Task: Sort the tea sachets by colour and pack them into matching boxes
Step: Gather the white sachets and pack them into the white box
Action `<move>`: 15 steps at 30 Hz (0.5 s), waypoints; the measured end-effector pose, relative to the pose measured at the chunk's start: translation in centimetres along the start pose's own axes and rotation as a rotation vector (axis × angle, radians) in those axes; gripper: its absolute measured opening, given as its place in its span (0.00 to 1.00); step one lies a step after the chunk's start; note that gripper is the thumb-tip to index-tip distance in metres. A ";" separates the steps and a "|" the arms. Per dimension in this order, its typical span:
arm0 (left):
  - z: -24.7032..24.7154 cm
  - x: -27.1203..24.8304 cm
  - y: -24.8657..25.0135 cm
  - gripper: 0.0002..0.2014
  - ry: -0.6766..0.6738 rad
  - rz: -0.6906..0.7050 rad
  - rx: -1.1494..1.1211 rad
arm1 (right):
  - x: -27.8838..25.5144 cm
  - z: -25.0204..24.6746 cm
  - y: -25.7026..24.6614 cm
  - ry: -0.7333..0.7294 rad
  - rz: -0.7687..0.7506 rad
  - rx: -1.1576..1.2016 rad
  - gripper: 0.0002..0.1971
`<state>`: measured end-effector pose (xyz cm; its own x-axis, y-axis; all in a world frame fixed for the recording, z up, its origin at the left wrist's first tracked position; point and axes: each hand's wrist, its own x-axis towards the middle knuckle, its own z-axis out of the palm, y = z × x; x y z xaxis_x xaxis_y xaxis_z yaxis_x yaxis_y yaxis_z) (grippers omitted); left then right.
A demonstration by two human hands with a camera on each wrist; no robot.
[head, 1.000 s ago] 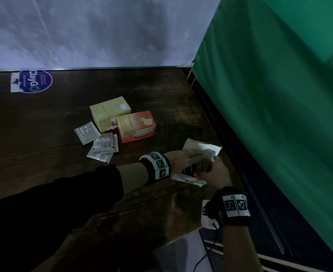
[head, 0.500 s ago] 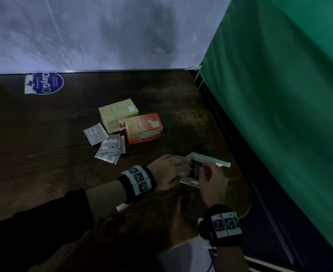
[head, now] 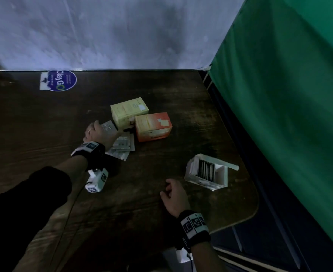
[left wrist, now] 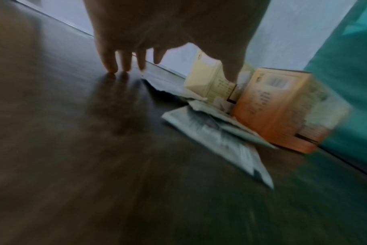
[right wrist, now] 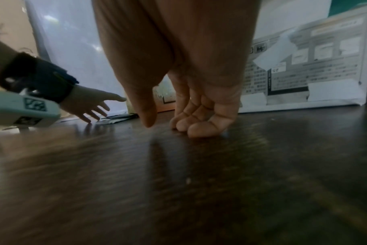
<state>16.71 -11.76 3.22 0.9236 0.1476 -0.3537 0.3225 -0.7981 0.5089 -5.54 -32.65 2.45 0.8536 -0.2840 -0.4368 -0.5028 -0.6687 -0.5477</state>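
My left hand [head: 96, 130] reaches with straight, spread fingers [left wrist: 111, 66] down onto the table beside the loose grey-white sachets [head: 122, 147], holding nothing. One sachet [head: 109, 127] lies just past its thumb. A yellow box [head: 129, 111] and an orange box [head: 154, 126] stand shut right behind the sachets. An open white box [head: 207, 172] with several dark sachets upright inside stands near the table's right edge. My right hand [head: 171, 192] rests in front of that box with loosely curled fingers [right wrist: 196, 127] touching the wood, empty.
The dark wooden table [head: 44, 118] ends at a rounded corner on the right, next to a green curtain [head: 289, 114]. A white wall sheet [head: 112, 32] closes the back. A blue round sticker [head: 60, 81] lies at the far left.
Both hands have let go of the white box, which now stands open on the table. My left hand has moved left to the loose sachets; my right hand has drawn back.
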 end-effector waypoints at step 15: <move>2.3 -5.7 -1.3 0.46 -0.285 0.311 0.520 | 0.7 -0.2 -0.1 -0.009 0.028 -0.012 0.23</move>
<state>10.56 -12.90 2.72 0.8437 -0.2382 -0.4812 -0.1579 -0.9667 0.2015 -4.91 -32.88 2.32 0.8379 -0.2967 -0.4581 -0.5246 -0.6691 -0.5263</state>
